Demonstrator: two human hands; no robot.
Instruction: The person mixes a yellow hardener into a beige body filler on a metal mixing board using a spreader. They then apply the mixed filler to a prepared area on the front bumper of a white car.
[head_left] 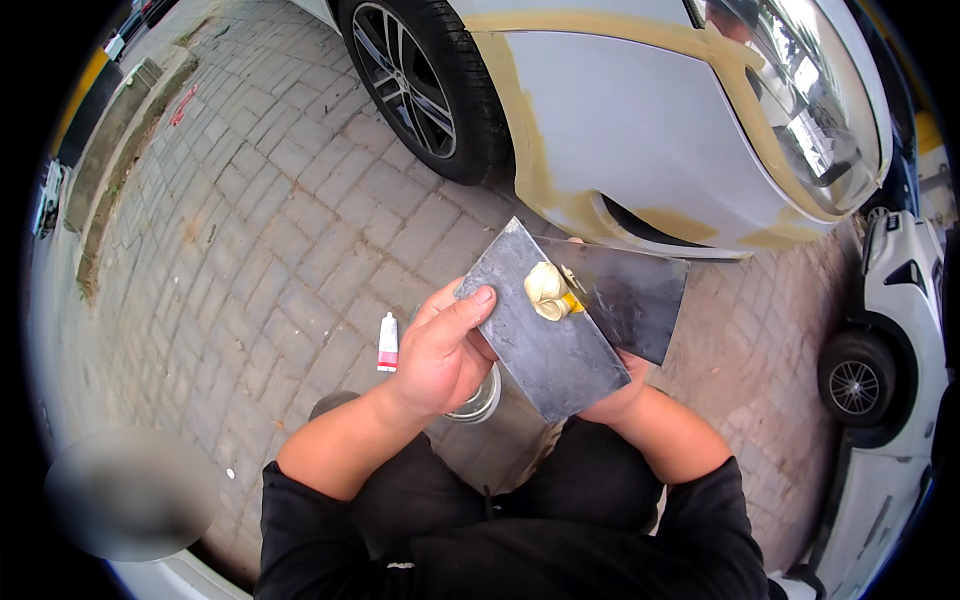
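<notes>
My left hand (440,350) grips a grey rectangular putty spreader plate (555,360), thumb on its face and fingers underneath. On that plate sits a lump of cream putty (544,285) with a small dab of yellow paste (574,304) at its lower right. A second, darker plate (640,300) lies partly behind the first, at the right. My right hand (622,385) is closed on the dark plate from below; the grey plate hides most of its fingers. A little putty smears the dark plate near the lump. Both plates are held above my knees.
A pale car bumper (620,120) with tan filler patches stands ahead, beside its front wheel (405,75) and headlight (810,100). A white and pink tube (388,343) rests on the paving, left of a round clear container (482,402). Another white car (905,290) stands at right.
</notes>
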